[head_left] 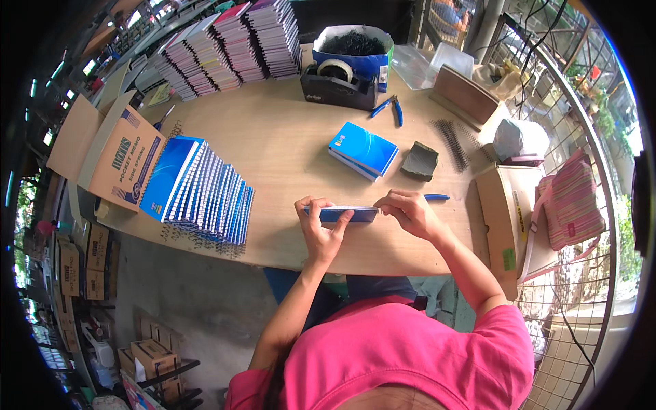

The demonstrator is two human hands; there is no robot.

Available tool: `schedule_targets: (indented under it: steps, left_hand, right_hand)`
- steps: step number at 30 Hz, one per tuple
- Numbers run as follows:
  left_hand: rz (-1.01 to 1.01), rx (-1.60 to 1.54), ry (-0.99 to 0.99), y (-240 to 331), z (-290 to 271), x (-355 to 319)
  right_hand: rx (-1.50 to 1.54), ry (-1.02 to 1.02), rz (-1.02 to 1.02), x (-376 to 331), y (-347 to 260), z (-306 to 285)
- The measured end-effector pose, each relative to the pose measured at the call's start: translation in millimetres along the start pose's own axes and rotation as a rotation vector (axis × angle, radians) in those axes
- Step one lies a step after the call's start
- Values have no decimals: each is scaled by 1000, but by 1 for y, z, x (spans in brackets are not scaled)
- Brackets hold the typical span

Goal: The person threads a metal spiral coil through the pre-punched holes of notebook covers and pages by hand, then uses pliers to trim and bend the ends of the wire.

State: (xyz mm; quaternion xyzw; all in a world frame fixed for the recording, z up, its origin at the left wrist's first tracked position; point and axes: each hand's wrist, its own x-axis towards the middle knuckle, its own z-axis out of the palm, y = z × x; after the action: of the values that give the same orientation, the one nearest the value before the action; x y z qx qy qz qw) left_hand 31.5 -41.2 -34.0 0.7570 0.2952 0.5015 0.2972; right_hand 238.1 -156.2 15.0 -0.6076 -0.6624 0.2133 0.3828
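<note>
My left hand (pixel 321 231) grips a small blue notebook (pixel 363 215) edge-on above the table's near edge, thumb on the near side and fingers behind. At its right end my right hand (pixel 412 212) is pinched closed; whatever lies between those fingertips is too small to make out. Just beyond sits a short pile of blue notebooks (pixel 363 149), with a dark block (pixel 419 162) to its right. A slim blue tool (pixel 437 197) lies beside my right hand. Farther back rest blue-handled pliers (pixel 391 109), their handles spread.
Left: stacked blue spiral notebooks (pixel 198 195) against an open cardboard box (pixel 123 154). Back: tall notebook stacks (pixel 273 41), a tape dispenser (pixel 338 89), a tub of black coils (pixel 352 44). Right: loose wire coils (pixel 451 143), a cardboard box (pixel 502 215), a striped bag (pixel 572 201), wire mesh.
</note>
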Motion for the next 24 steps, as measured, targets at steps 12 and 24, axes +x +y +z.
schedule_targets:
  steps: [12,24]
  left_hand:
    - [2,-19,-16,-1,2,-3]
    - [27,-10,-53,3,0,2]
  right_hand:
    - [-246,83,-108,8,-17,5]
    - [-911,167,277,17,32,-51]
